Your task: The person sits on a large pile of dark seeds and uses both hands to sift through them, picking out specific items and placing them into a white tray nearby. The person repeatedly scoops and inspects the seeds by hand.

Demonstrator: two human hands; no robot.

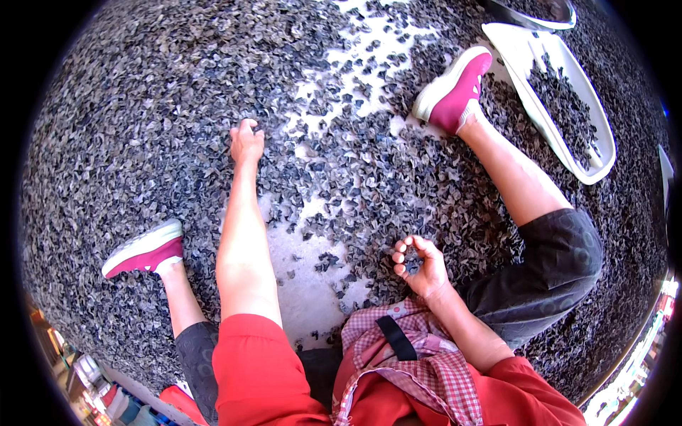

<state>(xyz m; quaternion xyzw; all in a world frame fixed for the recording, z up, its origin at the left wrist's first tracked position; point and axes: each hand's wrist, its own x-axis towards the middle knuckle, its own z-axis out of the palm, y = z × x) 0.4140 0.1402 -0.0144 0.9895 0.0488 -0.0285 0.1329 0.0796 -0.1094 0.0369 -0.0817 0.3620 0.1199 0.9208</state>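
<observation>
My left hand (246, 142) reaches out over a wide spread of dark, crinkled dried pieces (149, 133) that look like black wood ear fungus. Its fingers bend down at the layer, and whether they pinch a piece is hidden. Closer to my body, my right hand (426, 269) hangs above the spread with its fingers curled round toward the thumb. Dark pieces show through that ring; I cannot tell whether any lie in the hand. Between my arms, a pale patch of floor (301, 266) shows through.
At upper right a white plastic basin (599, 133) holds some dark pieces, with another pale-rimmed container (567, 16) beyond it. My pink shoes (461, 101) rest among the pieces on either side. A checked apron (453, 378) covers my lap. Colourful items (125, 407) sit at lower left.
</observation>
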